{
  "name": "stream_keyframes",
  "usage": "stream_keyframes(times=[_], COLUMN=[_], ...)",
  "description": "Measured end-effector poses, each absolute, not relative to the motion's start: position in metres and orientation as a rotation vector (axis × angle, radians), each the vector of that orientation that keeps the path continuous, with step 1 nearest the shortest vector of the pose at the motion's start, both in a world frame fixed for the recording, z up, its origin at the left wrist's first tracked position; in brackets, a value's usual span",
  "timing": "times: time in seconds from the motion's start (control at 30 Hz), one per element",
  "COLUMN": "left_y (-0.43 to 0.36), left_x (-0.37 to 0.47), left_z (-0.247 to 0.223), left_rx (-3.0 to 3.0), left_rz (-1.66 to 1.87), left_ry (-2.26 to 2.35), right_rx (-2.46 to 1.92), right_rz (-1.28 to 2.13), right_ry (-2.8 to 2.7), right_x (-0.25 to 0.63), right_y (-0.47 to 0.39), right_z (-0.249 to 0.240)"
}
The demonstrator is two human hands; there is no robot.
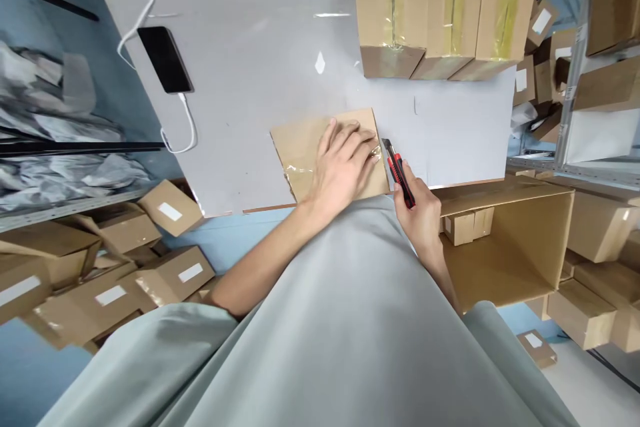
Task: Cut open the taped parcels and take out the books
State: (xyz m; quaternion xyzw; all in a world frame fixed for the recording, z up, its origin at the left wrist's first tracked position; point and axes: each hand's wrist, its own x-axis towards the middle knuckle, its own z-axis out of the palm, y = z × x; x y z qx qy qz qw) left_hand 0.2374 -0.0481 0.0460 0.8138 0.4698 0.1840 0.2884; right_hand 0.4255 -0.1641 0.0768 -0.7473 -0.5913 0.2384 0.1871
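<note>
A flat-topped cardboard box (300, 140) lies at the near edge of the grey table, with strips of clear tape on it. My left hand (345, 160) rests on top of it, fingers spread and lying flat. In my right hand (417, 203) is a red and black utility knife (399, 173), gripped by its handle. Its dark blade points away from me, close beside the box's right edge; whether blade and cardboard touch I cannot tell.
Three taped cartons (453, 7) stand at the table's back right. A phone (165, 60) with a white cable lies at the left. Below the table's right side sits a large open carton (530, 247) holding small boxes. Shelves and piled boxes (175, 273) flank both sides.
</note>
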Motion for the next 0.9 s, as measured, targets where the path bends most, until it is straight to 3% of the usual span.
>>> stream_keyframes(times=[0.27, 0.57, 0.9], left_y=[-0.049, -0.045, -0.051], left_x=[0.237, 0.231, 0.233], left_z=[0.049, 0.048, 0.035], left_rx=[2.157, 2.072, 2.134], left_rz=[0.471, 0.501, 0.522], left_ry=[1.285, 1.254, 1.255], right_rx=[-2.184, -2.386, -2.479], right_rz=[0.676, 0.885, 0.924], right_ry=[-1.767, -1.916, -1.912], right_x=[0.418, 0.387, 0.370], right_y=[-0.160, -0.136, -0.125], right_z=[0.076, 0.134, 0.154])
